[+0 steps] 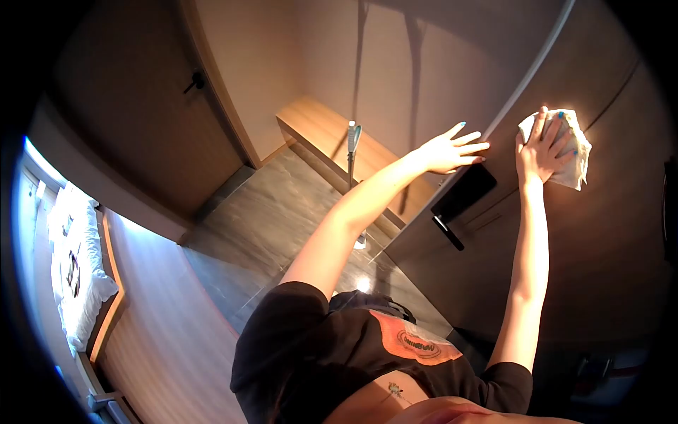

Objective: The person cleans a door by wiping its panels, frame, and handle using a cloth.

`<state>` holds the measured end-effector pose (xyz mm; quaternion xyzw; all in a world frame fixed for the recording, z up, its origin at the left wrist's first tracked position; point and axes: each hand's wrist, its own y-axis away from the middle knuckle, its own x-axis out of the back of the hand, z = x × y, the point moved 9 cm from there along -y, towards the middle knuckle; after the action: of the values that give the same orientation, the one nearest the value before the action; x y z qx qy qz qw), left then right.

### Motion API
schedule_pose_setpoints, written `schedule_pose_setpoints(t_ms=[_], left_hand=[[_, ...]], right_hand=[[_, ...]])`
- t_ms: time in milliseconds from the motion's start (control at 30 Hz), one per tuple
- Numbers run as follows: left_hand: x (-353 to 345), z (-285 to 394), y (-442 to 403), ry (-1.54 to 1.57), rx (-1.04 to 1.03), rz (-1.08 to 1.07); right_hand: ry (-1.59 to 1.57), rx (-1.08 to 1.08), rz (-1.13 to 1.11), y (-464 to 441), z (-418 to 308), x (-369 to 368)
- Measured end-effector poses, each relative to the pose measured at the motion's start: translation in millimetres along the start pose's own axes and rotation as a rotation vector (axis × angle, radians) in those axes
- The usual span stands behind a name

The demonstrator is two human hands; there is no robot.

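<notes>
A white cloth lies flat against the brown door panel at the upper right. My right hand is pressed on the cloth with its fingers spread, covering the cloth's left part. My left hand is held out near the panel's edge, fingers apart and nothing in it. Below my left hand, a black lock plate and a dark handle are fixed to the panel.
A wooden bench stands by the wall, with a thin pole in front of it. Another door with a black handle is at the upper left. White bedding shows at the far left.
</notes>
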<state>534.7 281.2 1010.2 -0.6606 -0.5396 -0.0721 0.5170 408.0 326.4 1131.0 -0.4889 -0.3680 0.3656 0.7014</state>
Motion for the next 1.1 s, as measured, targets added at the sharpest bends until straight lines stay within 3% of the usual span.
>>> schedule_pose_setpoints(t_ms=[167,300,367,433,567,600,667,767,833,900,967,1067,1100], left_hand=[[58.9,-2.7,26.8,0.007,0.053,-0.122],[75.8,-32.8,74.0,0.07,0.154,-0.053],[89.1,-32.0,104.7,0.127,0.224,-0.063],[98.3,-14.4,138.3,0.176,0.34,-0.043],[101.8,34.0,206.4,0.264,0.589,-0.007],[110.1,46.2,218.0,0.271,0.632,-0.026],[122.6,71.7,241.8,0.283,0.72,-0.045],[142.8,103.5,281.9,0.303,0.929,-0.003],[151.3,122.5,318.5,0.429,1.173,0.092],[163.1,141.2,357.2,0.444,1.373,0.225],[157.1,151.8,409.4,0.634,1.612,0.427],[166.6,178.1,468.9,0.715,1.964,0.546],[174.2,177.6,482.8,0.731,1.961,0.565]], right_hand=[[-0.055,0.203,-0.118,-20.9,-62.1,25.5],[-0.15,0.48,-0.133,-10.8,-127.4,15.1],[-0.121,0.62,-0.318,19.4,-145.0,-5.2],[-0.223,0.602,-0.238,35.1,-146.3,-4.8],[-0.284,0.608,-0.529,37.6,-150.4,6.3],[-1.139,0.226,-0.702,31.9,-149.0,10.7],[-1.963,-0.251,-0.917,52.2,-167.5,10.6],[-1.919,-0.25,-1.266,141.4,-199.9,26.2],[-1.857,-0.255,-1.513,208.4,-227.0,38.0],[-1.986,-0.67,-1.799,275.3,-264.0,56.2],[-1.962,-0.899,-2.027,277.5,-276.6,150.7],[-2.142,-0.847,-2.245,302.4,-315.2,216.1],[-2.238,-0.812,-2.287,290.3,-318.8,249.3]])
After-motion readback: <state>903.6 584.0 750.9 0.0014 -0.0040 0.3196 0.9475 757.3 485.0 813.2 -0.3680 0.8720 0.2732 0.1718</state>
